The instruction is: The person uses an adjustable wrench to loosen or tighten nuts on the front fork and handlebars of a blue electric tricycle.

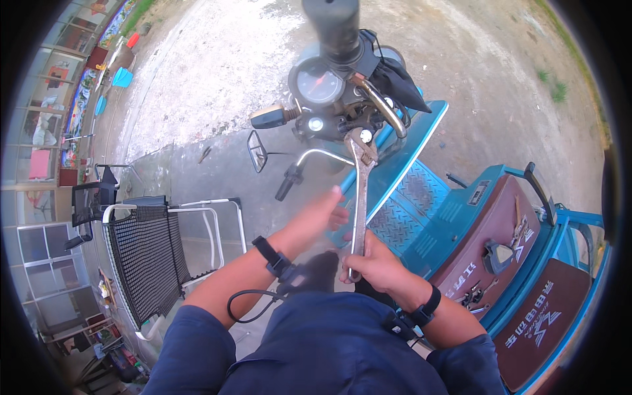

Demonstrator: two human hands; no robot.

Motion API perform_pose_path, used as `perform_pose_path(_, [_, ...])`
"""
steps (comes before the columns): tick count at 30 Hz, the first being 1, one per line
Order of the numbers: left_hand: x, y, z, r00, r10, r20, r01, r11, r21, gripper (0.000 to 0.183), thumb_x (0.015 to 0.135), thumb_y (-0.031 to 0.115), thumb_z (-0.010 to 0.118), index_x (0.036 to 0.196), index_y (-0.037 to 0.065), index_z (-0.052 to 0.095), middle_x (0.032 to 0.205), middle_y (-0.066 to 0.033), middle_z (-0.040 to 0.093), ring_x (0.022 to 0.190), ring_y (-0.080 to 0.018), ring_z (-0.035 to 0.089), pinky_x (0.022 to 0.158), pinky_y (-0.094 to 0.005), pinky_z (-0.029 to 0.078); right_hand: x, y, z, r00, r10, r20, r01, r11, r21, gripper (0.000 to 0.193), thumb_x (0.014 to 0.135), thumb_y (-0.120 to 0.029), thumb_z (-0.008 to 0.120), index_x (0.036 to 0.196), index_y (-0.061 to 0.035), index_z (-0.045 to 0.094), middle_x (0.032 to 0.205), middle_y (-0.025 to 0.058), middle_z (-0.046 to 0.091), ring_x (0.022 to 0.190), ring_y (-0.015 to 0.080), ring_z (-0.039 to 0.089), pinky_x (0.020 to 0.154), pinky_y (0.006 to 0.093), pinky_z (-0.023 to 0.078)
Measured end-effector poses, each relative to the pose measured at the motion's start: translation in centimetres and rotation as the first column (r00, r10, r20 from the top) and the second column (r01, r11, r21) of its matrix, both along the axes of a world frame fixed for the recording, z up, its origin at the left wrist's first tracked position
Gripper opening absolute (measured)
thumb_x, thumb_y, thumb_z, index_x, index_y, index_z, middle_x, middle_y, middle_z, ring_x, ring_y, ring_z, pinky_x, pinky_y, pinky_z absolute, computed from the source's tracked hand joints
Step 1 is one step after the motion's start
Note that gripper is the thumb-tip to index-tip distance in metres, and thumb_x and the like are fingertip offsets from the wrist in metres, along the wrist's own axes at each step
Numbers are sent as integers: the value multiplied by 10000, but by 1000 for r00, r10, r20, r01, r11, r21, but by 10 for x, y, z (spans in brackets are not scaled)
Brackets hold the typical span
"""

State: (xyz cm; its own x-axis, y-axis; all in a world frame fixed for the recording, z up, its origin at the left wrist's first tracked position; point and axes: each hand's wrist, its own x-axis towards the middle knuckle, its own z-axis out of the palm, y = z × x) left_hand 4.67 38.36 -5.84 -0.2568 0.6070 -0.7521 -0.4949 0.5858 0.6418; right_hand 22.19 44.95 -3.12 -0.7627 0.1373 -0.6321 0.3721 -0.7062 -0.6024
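My right hand grips the lower end of a long adjustable wrench. The wrench's jaw sits at a shiny round nut on the top of the steering column, and its handle points back toward me. Just left of the handle is my left hand, slightly blurred, thumb raised and fingers apart, with nothing seen in it. Ahead are the round speedometer, a turn signal and a bent handlebar with its grip. A black cloth-like bag hangs beside the dials.
A teal three-wheeler body with a tread-plate footboard and a maroon seat lies to the right; tools and a dark clamp-like part rest on the seat. A mirror sticks out left. A woven lounge chair stands at left.
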Motion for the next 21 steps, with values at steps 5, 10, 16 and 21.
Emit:
perform_pose_path(5, [23, 38, 28, 973, 50, 226, -79, 989, 122, 423, 1025, 408, 507, 1190, 20, 540, 1064, -135, 654, 989, -225, 640, 874, -378, 508, -16, -20, 1, 983, -125, 135, 92, 969, 229, 401, 868, -72, 580, 1214, 37, 409, 771, 96, 589, 509, 176, 607, 449, 282, 488])
perform_pose_path(10, [36, 62, 13, 938, 222, 266, -239, 970, 34, 310, 1040, 348, 493, 1120, 49, 498, 781, -24, 513, 636, -121, 477, 549, -288, 437, -14, -17, 7, 968, -76, 237, -60, 854, 516, 399, 886, -133, 565, 1199, 63, 413, 726, 91, 594, 440, 159, 581, 402, 284, 466])
perform_pose_path(16, [41, 64, 16, 921, 257, 293, -276, 961, 23, 301, 1043, 351, 485, 1091, 54, 493, 778, -20, 474, 600, -113, 424, 519, -272, 380, -4, -18, -4, 957, -64, 283, -139, 754, 642, 401, 882, -151, 562, 1174, 82, 418, 721, 121, 601, 451, 171, 592, 416, 300, 479])
perform_pose_path(21, [38, 60, 11, 926, 274, 260, -298, 953, 56, 324, 1046, 369, 463, 1091, 48, 487, 738, -23, 473, 569, -115, 423, 493, -282, 379, -8, -18, -9, 935, 1, 355, -243, 732, 637, 376, 871, -134, 565, 1151, 76, 426, 728, 108, 603, 453, 171, 594, 418, 304, 479])
